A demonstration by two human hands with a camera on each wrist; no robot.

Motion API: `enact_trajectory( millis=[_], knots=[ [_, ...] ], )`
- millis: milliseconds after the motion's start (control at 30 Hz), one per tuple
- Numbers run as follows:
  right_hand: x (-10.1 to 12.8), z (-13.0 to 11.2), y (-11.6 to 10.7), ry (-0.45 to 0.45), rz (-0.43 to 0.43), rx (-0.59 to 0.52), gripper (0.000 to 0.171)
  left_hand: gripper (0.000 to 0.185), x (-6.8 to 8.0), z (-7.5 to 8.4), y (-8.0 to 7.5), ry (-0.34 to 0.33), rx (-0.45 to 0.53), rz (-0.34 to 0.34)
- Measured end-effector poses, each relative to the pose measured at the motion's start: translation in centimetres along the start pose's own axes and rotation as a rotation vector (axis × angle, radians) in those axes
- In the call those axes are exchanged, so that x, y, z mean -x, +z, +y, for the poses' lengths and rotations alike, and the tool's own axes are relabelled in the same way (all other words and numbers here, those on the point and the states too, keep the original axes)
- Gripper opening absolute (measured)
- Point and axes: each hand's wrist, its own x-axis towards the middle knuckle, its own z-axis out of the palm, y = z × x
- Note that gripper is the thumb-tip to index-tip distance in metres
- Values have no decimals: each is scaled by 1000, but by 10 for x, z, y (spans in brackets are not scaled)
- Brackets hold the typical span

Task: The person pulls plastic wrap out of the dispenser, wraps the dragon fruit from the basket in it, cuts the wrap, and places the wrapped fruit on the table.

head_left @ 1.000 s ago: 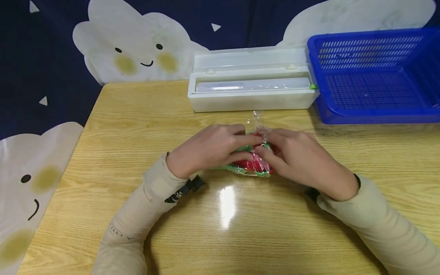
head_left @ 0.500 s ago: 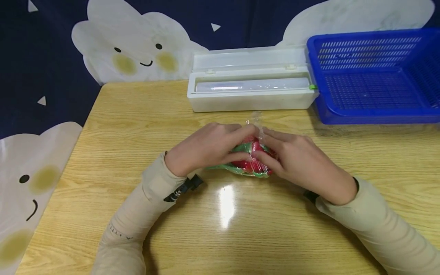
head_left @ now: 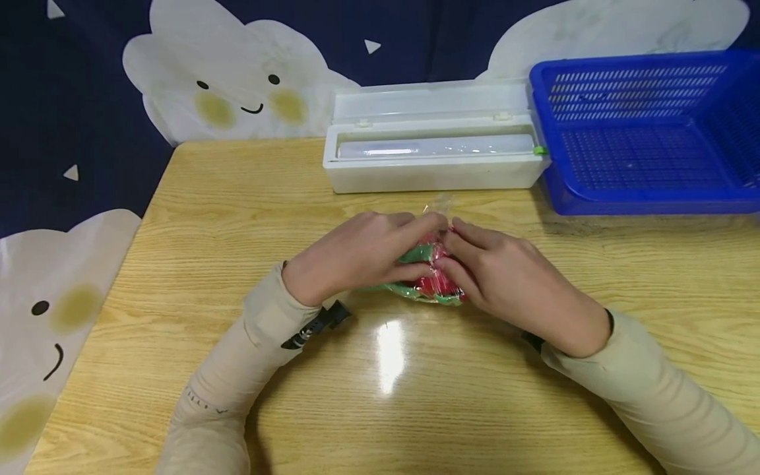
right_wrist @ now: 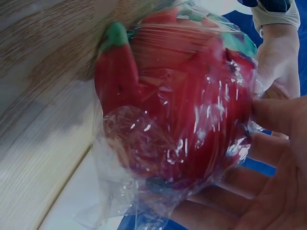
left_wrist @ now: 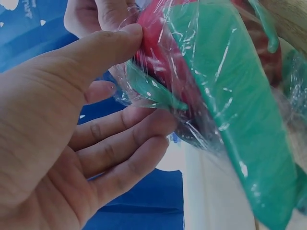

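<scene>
Between both hands is a red dragon fruit (head_left: pixel 436 285) with green leafy tips, wrapped in shiny cling film (head_left: pixel 439 202). A loose tail of the film sticks up beyond the fingertips. From the left, my left hand (head_left: pixel 359 254) holds the wrapped fruit; in the left wrist view its thumb (left_wrist: pixel 127 38) presses the film, with other fingers bent below. My right hand (head_left: pixel 519 284) grips the other side, thumb and fingers spread around the fruit in the right wrist view. Crumpled film (right_wrist: pixel 129 196) bunches at one end there. In the head view the hands cover much of the fruit.
Behind the hands stands a white cling film box (head_left: pixel 436 175), its lid raised and a film roll (head_left: pixel 439 146) inside. A blue plastic basket (head_left: pixel 641 201) is at the back right. Everything rests on a wooden table (head_left: pixel 356 422) before a dark cloud-patterned cloth (head_left: pixel 415 33).
The left index finger has drawn back from across the fruit toward the film tail. The right hand has shifted slightly left, and its fingers have closed in near the left fingertips.
</scene>
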Motion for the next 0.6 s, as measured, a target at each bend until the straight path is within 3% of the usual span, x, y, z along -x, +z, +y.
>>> enact_trajectory(
  millis=[333,600],
  knots=[
    [0,1,-5,41,-68,-9,49,29,-2,3,-2,-53,-19,-62],
    [0,4,-6,48,-71,-19,49,39,-2,4,-2,-49,-54,-64]
  ],
)
